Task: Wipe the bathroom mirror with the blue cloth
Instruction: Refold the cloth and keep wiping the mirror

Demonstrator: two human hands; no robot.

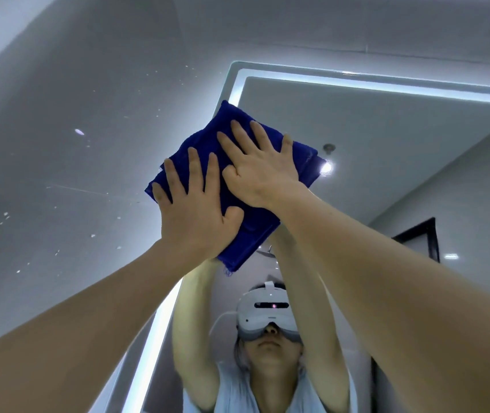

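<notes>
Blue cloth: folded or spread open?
Folded: the blue cloth shows stacked layer edges along its sides, pressed by left hand and right hand.

Cool, even, moderately bright light. The main source is a white light strip (357,84) bordering the mirror (386,138), along the top and down the lower centre. It blooms slightly and throws a pale halo on the wall (59,144) at left. A small lamp (326,167) flares at centre right. Wide-angle distortion bends straight edges and swells the arms (416,293) toward the bottom corners. Focus is soft throughout, and the cloth (237,138) shows saturated colour with little texture.
</notes>
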